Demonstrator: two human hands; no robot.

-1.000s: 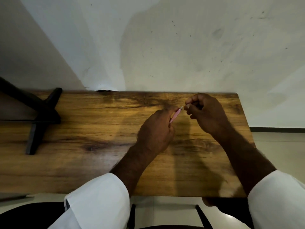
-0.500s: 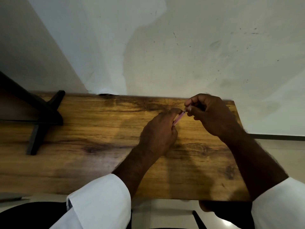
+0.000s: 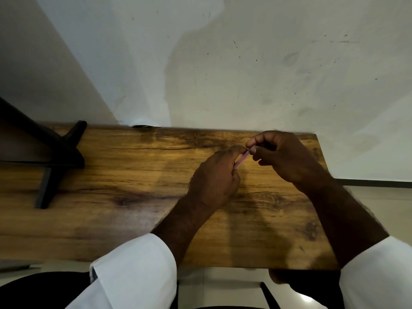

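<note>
From the head camera, a thin, straight pink stick-like object [image 3: 242,159] is held between both hands above the right half of the brown wood-grain tabletop [image 3: 133,175]. It is slim and pale pink, slightly lighter at its upper end, and tilts up toward the right. Only a short stretch shows between the hands, and what it is exactly cannot be told. The left hand [image 3: 214,181] has its fingers curled round the lower end, its thumb tip beside the shaft. The right hand [image 3: 283,157] pinches the upper end between thumb and forefinger, the other fingers curled beneath. Both white sleeves [image 3: 136,270] reach the forearms. A black cross-shaped stand [image 3: 55,161] sits on the table's left side, well apart from the hands, against a pale marked wall [image 3: 245,74].
</note>
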